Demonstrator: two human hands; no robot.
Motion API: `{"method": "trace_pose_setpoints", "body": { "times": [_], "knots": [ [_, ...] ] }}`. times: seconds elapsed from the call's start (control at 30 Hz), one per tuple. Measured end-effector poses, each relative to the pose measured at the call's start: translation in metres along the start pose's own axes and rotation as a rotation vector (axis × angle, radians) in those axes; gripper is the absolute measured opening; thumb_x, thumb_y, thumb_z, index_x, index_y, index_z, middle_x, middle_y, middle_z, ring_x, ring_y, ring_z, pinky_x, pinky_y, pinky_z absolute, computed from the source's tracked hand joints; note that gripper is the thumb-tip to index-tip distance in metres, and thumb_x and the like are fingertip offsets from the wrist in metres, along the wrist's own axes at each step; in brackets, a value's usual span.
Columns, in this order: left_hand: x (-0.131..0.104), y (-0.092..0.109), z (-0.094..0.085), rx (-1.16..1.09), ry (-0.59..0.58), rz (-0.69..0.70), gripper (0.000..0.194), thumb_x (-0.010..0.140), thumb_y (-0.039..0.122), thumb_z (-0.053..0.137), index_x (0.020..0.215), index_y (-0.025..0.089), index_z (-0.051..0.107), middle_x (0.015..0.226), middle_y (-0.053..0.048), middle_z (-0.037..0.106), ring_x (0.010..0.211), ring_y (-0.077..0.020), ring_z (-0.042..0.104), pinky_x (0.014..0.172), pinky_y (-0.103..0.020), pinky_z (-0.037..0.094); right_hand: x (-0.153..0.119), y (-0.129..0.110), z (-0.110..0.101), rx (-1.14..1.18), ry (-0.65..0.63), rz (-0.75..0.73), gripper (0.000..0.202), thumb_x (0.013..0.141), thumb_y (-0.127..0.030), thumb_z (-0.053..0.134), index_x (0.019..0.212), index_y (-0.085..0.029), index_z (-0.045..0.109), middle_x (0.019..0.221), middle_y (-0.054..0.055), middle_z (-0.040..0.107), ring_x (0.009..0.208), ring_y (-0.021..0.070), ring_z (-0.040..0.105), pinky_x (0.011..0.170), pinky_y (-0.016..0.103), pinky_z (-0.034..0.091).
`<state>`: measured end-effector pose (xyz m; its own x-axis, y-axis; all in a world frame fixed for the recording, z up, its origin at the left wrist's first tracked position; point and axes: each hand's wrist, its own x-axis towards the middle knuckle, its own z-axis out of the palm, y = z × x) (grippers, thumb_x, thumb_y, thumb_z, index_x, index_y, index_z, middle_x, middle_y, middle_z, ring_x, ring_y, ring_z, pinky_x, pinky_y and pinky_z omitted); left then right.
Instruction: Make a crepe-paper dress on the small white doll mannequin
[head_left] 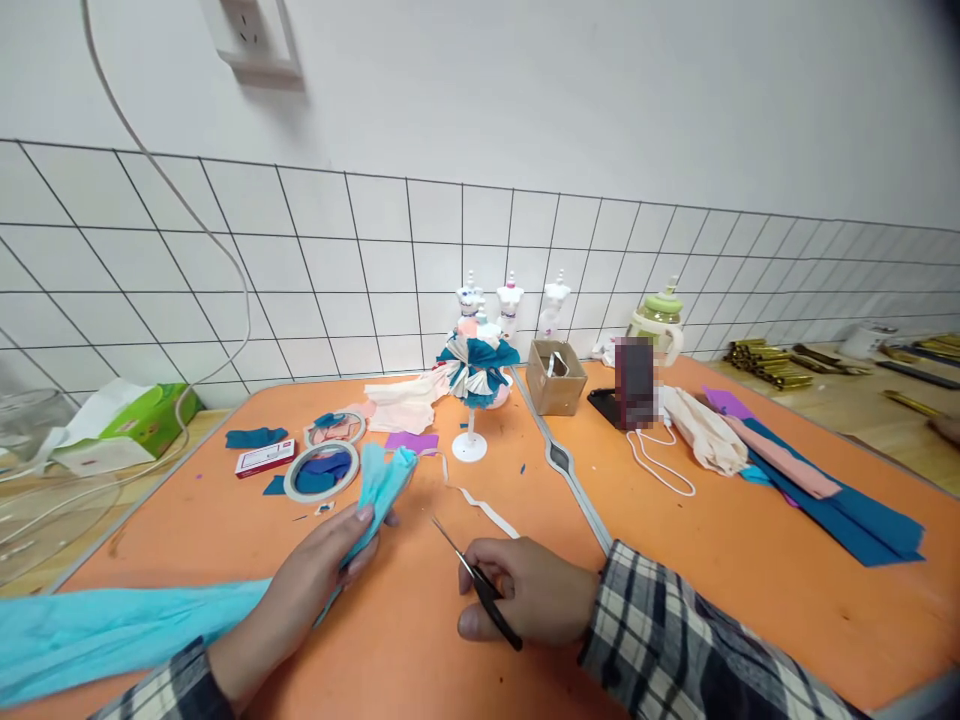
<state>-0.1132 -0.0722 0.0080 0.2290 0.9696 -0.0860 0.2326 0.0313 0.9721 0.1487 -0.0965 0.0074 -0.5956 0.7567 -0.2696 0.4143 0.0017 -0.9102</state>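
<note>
My left hand (330,555) is closed around a gathered strip of turquoise crepe paper (381,480). Its folded end sticks up past my fingers, and a long length trails off to the left under my forearm. In my right hand (525,590) I hold black-handled scissors (487,598), blades pointing up and away, apart from the paper. Beyond both hands stands a small white dress form (470,445), dressed in ruffles of dark teal and cream paper. A narrow white strip (487,512) lies between it and my right hand.
Tape rolls (322,474) and a small red-and-white box (265,458) lie on the orange mat at left. A cardboard box (556,380), a blurred phone (636,385) and a bottle (660,318) stand behind. Folded teal paper (840,500) lies right. Several small dress forms (510,300) line the wall.
</note>
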Motion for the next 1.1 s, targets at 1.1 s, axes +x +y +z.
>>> {"method": "trace_pose_setpoints", "body": {
  "times": [1.1],
  "knots": [
    [-0.017, 0.005, 0.033, 0.214, -0.139, 0.134, 0.035, 0.096, 0.049, 0.045, 0.103, 0.022, 0.065, 0.096, -0.002, 0.067, 0.094, -0.0214, 0.059, 0.091, -0.029, 0.047, -0.014, -0.013, 0.016, -0.277, 0.124, -0.023, 0.036, 0.074, -0.050, 0.072, 0.096, -0.024, 0.061, 0.064, -0.007, 0.056, 0.055, 0.0093, 0.049, 0.049, 0.021, 0.031]
  ]
}}
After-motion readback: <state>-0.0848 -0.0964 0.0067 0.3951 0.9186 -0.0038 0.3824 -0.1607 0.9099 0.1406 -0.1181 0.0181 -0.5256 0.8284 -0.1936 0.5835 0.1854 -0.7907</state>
